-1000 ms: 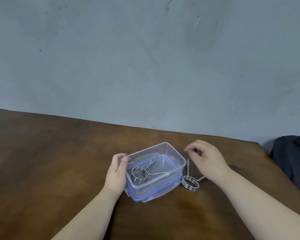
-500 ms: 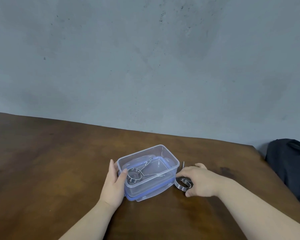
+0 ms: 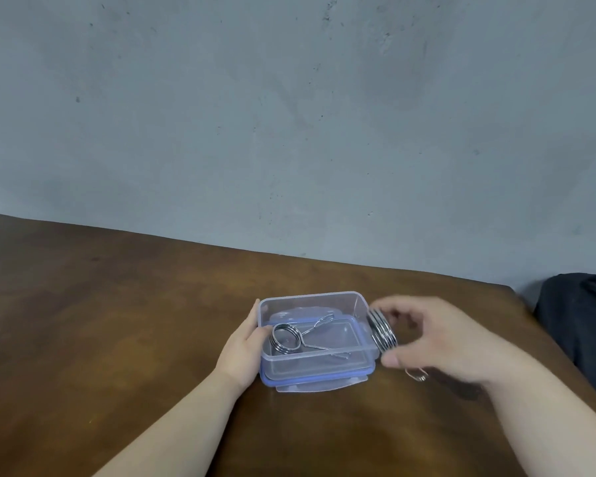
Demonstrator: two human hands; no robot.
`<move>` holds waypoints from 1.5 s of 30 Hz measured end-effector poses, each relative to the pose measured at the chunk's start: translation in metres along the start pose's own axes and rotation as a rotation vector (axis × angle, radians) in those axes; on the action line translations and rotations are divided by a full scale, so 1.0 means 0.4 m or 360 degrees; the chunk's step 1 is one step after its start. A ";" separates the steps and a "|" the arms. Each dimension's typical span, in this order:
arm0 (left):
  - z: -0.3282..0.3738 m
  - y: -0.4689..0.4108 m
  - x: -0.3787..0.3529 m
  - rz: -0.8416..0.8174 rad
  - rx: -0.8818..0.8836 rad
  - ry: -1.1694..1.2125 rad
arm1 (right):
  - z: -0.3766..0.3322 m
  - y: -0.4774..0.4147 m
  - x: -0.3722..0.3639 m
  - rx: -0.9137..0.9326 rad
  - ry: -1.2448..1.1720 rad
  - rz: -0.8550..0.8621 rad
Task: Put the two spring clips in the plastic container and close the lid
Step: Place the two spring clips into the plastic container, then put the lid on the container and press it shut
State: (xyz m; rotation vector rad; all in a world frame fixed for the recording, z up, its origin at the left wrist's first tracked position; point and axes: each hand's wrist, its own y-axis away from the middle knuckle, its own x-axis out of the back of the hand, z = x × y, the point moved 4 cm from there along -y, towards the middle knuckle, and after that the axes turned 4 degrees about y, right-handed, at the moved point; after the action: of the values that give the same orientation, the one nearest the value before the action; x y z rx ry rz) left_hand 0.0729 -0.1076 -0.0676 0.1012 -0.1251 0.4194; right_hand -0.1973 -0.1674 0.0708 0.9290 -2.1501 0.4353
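- Head view, looking down at a brown wooden table against a grey wall.
- Clear plastic container near the middle of the table, open, seated on top of its blue-rimmed lid.
- First spring clip already inside, coil lying at the container's left end, wire arms reaching to the right.
- Left hand pressed flat against the container's left wall, steadying rather than clenching.
- Right hand just right of the container, thumb and fingers pinching the coil of the second spring clip, coil on edge close beside the right wall, one wire arm poking out below the palm.
- Probable step: lifting that clip over the right rim.
- Best done by raising the coil clear of the rim, tipping it flat, and lowering it into the free right half, wire arms kept away from the first clip to avoid tangling.
- Lid trapped underneath; container needs lifting off before closing.
- Dark bag-like object at the table's far right edge, well apart, no obstacle.
- Nothing else in view on the table.
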 end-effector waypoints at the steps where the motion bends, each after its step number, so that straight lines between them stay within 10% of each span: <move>1: -0.010 -0.008 0.000 -0.0010 0.0016 -0.0043 | -0.043 -0.017 0.009 0.0081 -0.0024 0.0017; 15: -0.034 -0.028 0.006 -0.0066 -0.0145 -0.0235 | -0.025 -0.310 -0.234 -0.0199 0.0869 -0.0314; 30: -0.042 -0.036 0.004 -0.0071 -0.0182 -0.0208 | 0.045 -0.210 -0.201 -0.0122 0.0636 -0.0129; 40: -0.041 -0.018 0.017 -0.0086 -0.0069 0.0137 | 0.054 -0.102 -0.256 0.0058 0.1175 -0.0113; 45: -0.063 0.034 0.023 -0.0240 -0.0125 -0.0251 | 0.041 -0.068 -0.212 0.0015 0.1110 0.0024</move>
State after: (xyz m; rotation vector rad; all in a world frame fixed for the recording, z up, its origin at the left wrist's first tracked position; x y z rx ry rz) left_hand 0.0783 -0.0883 -0.0901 0.0658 -0.2871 0.2553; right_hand -0.1465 -0.1541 -0.0026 0.6358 -1.5172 0.6636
